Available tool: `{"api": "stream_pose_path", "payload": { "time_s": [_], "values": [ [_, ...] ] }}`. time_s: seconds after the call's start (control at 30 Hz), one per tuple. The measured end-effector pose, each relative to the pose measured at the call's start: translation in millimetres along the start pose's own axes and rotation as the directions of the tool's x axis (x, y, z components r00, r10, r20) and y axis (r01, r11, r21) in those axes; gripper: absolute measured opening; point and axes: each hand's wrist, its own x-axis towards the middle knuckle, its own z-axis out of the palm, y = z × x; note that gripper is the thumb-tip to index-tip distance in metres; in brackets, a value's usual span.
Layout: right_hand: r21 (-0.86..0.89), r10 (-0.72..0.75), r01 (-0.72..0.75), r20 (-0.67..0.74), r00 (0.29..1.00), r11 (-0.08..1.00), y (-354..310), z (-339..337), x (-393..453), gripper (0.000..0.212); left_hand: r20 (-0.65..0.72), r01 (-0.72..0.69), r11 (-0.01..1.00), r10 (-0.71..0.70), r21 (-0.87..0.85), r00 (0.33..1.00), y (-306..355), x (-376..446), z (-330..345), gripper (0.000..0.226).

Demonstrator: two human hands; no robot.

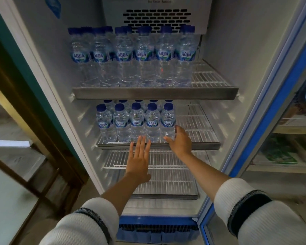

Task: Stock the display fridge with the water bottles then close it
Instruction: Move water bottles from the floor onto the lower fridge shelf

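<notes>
The fridge [48, 71] stands wide open, its blue-framed glass door [265, 124] swung out to the right. The top shelf [155, 92] carries a row of tall bottles [143, 57] across its left and middle, several deep, with bare wire at the right end. The middle shelf [198, 145] holds small bottles [136, 121] in two rows of five, crowded to the left, and its right part is bare wire too. The lower shelf [166, 167] holds nothing I can see.

The right hand [180, 140] reaches to the rightmost small bottle, its fingers loosely spread and cupped against the bottle's side and base, touching but not wrapped round it. The left hand [139, 160] is flat, fingers straight and close together, its tips at the front lip of the middle shelf just under the bottles.

This looks like the stocking step, with the hands squaring up the front row. No loose bottle is in sight, so I cannot tell whether more remain. If none do, the next move calls for both hands to come clear and the right one to catch the door edge and swing it shut.
</notes>
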Motion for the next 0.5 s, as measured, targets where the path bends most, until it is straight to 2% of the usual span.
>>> {"api": "stream_pose_path", "payload": {
  "time_s": [0.2, 0.33, 0.4, 0.5],
  "values": [
    [0.032, -0.025, 0.024, 0.013, 1.0, 0.999, 2.1, -1.0, -4.7, 0.058, 0.06, 0.028, 1.0, -0.028, -0.001, 0.998, 4.4, -0.6, -6.1, 0.143],
    [0.062, -0.008, 0.002, 0.094, 0.996, 0.998, 8.2, -3.9, -9.5, 0.081, 0.107, -0.009, 0.999, 0.014, -0.043, 0.994, -1.1, -0.8, -13.2, 0.141],
    [0.032, -0.075, 0.073, 0.086, 0.993, 0.997, 12.8, -4.6, -17.2, 0.088, 0.117, -0.034, 0.993, 0.047, -0.111, 0.992, -6.7, -1.4, -17.3, 0.133],
    [-0.15, -0.233, 0.234, 0.024, 0.972, 0.961, 15.5, -3.3, -43.7, 0.089, 0.124, 0.009, 0.974, 0.019, -0.226, 0.992, -15.5, -14.4, -17.2, 0.117]
  ]
}}
